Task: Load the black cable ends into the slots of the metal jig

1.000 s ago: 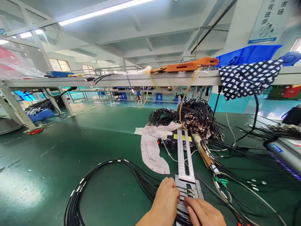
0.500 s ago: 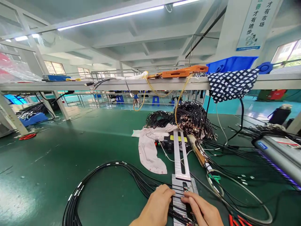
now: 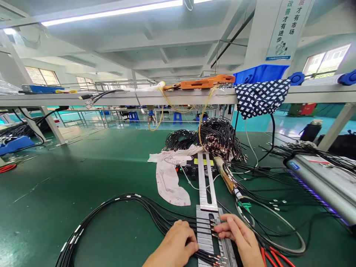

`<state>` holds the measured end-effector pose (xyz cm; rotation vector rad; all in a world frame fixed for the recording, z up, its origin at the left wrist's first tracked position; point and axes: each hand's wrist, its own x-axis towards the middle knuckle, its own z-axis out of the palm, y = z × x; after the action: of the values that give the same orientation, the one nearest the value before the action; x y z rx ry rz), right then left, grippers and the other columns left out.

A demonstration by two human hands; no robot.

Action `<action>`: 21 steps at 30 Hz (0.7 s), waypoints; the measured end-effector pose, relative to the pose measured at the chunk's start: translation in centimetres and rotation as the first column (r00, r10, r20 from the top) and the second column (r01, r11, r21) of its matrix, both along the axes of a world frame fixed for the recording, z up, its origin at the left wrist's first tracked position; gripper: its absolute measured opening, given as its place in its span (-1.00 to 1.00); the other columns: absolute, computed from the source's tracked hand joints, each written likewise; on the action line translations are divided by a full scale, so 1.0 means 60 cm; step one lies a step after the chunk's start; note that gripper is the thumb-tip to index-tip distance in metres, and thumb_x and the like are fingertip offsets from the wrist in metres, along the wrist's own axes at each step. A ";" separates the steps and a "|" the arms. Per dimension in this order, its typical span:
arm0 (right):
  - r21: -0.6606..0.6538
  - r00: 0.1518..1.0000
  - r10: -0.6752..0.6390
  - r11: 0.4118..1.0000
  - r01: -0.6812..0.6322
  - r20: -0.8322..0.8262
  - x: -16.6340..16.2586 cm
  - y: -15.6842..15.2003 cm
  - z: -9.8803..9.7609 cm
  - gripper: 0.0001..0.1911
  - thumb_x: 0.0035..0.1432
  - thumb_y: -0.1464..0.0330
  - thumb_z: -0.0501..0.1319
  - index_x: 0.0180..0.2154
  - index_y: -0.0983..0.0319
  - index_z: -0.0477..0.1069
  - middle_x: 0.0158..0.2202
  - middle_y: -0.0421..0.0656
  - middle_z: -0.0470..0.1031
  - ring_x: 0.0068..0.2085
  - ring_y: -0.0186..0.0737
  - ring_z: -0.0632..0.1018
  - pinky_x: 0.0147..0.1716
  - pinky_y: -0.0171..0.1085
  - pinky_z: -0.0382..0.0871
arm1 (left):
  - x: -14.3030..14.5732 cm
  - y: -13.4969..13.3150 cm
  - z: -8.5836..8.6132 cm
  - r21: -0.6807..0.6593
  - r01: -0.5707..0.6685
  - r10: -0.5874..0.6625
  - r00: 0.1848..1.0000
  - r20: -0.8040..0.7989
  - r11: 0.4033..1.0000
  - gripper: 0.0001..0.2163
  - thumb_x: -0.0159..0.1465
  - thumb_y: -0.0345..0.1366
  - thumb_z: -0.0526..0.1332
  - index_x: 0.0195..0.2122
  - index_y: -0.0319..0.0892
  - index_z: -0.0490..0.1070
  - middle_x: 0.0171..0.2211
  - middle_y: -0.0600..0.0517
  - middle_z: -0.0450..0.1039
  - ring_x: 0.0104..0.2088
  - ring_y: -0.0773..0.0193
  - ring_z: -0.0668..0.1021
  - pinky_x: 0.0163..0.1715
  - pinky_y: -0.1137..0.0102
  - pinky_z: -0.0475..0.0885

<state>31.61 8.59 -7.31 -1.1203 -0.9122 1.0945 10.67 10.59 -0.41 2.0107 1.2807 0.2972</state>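
The left hand [image 3: 178, 239] curls over black cables [image 3: 152, 212], its grip on them hidden; the right hand [image 3: 236, 233] has bent fingers at the cable ends, and whether it pinches one cannot be told. These cables cross the slotted metal fixture [image 3: 204, 240] from a wide loop. Several lie apart along its upper slots, apparently seated; a bunch near the lower end looks unsorted. Beyond stand a black control box [image 3: 191, 172] and a pale cloth [image 3: 169, 181]; red-handled tools [image 3: 280, 256] lie right on the green desk [image 3: 83, 178].
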 end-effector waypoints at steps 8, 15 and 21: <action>0.003 0.998 -0.060 0.998 0.060 -0.030 -0.009 -0.007 0.016 -0.45 0.07 -0.12 0.23 -0.29 0.28 0.45 -0.47 -0.05 0.58 -0.46 -0.19 0.54 -0.37 -0.26 0.44 | 0.014 0.001 -0.013 0.106 -0.035 0.026 0.996 0.081 0.994 -0.88 0.28 -0.46 0.13 -0.32 -0.20 0.45 -0.30 0.03 0.46 -0.21 0.22 0.44 -0.16 0.36 0.27; 0.044 0.990 -0.131 0.990 0.133 -0.051 -0.002 -0.007 0.007 -0.49 0.09 -0.08 0.23 -0.31 0.27 0.42 -0.47 -0.07 0.56 -0.50 -0.21 0.51 -0.41 -0.25 0.39 | 0.015 0.006 -0.054 0.395 0.103 -0.120 0.993 0.018 0.913 -0.77 0.35 -0.48 -0.06 -0.27 -0.22 0.38 -0.24 -0.08 0.39 -0.19 0.13 0.40 -0.17 0.25 0.31; 0.068 0.993 -0.113 0.991 0.115 -0.030 0.001 -0.007 0.005 -0.51 0.13 -0.07 0.21 -0.31 0.26 0.39 -0.48 -0.09 0.55 -0.51 -0.25 0.49 -0.41 -0.28 0.38 | 0.027 0.002 -0.045 0.392 0.203 -0.113 0.964 -0.240 0.897 -0.72 0.30 -0.60 -0.09 -0.25 -0.30 0.39 -0.22 -0.14 0.38 -0.18 0.07 0.41 -0.14 0.14 0.37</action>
<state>31.67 8.15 -6.98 -1.0849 -0.8497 0.9744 12.27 10.74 -3.12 2.5541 1.2454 0.3020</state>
